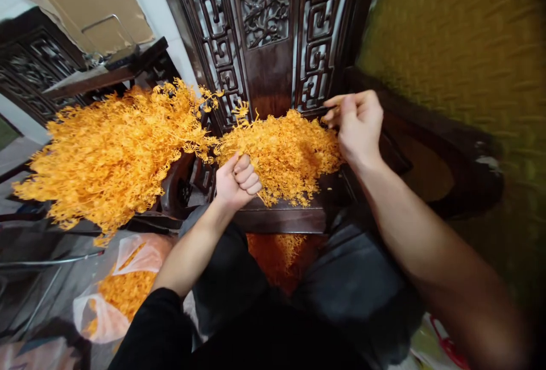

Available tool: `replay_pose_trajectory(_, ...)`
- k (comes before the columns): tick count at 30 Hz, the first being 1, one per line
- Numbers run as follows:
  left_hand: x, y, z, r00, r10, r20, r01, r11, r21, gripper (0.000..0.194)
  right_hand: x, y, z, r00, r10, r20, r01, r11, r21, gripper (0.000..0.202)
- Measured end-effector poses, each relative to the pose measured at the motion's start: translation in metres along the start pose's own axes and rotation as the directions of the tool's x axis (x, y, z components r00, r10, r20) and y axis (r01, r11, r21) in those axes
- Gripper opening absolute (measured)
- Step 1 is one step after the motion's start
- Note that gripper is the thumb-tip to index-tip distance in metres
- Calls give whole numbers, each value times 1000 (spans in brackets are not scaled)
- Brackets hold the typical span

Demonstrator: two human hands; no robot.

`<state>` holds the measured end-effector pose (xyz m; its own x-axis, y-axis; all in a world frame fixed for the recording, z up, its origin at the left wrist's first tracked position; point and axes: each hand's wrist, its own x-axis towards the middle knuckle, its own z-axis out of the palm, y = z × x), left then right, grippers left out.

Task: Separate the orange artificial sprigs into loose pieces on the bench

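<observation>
A pile of orange, branching flower-like pieces lies on the dark wooden seat in front of me. My left hand is closed in a fist at the pile's near left edge, around a thin orange stem whose end sticks out below the fingers. My right hand is raised at the pile's right edge, thumb and fingers pinched together; what they hold, if anything, is too small to make out. A larger heap of the same orange pieces rests to the left, over the armrest.
Behind the pile stands a carved dark wooden chair back. A translucent plastic bag with orange pieces sits on the floor at lower left. At right is a curved wooden armrest. A shelf juts out at upper left.
</observation>
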<state>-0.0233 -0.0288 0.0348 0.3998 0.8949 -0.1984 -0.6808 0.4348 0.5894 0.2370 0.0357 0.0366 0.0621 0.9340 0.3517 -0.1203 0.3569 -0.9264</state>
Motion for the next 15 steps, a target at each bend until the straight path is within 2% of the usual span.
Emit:
replay_pose_trajectory(2,1,0,0,1000,15,-3,-15,1000,4,52,-10,0,8,995,-87,-46,86,996,-24,31)
replay_pose_trajectory(3,1,-1,0,1000,21,-2,-21,1000,7,52,-18,0,18,996,-94,-1,94,995,-33,33)
replay_pose_trajectory(4,1,-1,-1,1000,26,0,-26,1000,12,52,-26,2,30,993,-56,106,62,997,-48,37)
replay_pose_trajectory(6,2,-3,-2,999,29,12,-30,999,28,53,-42,5,56,957,27,288,6,993,-114,47)
replay_pose_trajectory(9,3,-7,-2,999,16,29,-17,998,56,53,-60,10,89,921,89,378,-20,983,-181,52)
replay_pose_trajectory(12,4,-11,0,1000,-18,4,17,998,55,53,-63,18,97,935,76,346,-41,993,-107,52)
replay_pose_trajectory(15,3,-13,1,998,-57,-12,58,998,31,52,-41,28,73,985,72,155,-67,997,-36,54)
